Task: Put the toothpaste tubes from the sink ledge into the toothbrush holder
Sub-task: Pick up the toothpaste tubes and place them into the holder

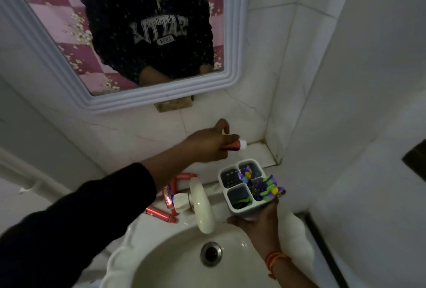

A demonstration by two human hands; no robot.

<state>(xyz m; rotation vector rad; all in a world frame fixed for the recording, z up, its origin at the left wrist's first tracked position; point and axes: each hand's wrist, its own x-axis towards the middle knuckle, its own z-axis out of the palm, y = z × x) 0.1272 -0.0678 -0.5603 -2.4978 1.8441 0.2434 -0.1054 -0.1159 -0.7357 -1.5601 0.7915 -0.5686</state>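
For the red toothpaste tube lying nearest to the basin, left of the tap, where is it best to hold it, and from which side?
Probably pinch the toothpaste tube across its flat middle, coming from above. It lies flat on the ledge with its upper side free, while the tap crowds its right end.

walls: white marbled tiles (288,61), meeting in a corner on the right | mirror (129,34): white moulded frame, reflecting pink floral checked wall | sink (175,264): white basin, metal drain (211,253), cream tap (202,204) | light: dim
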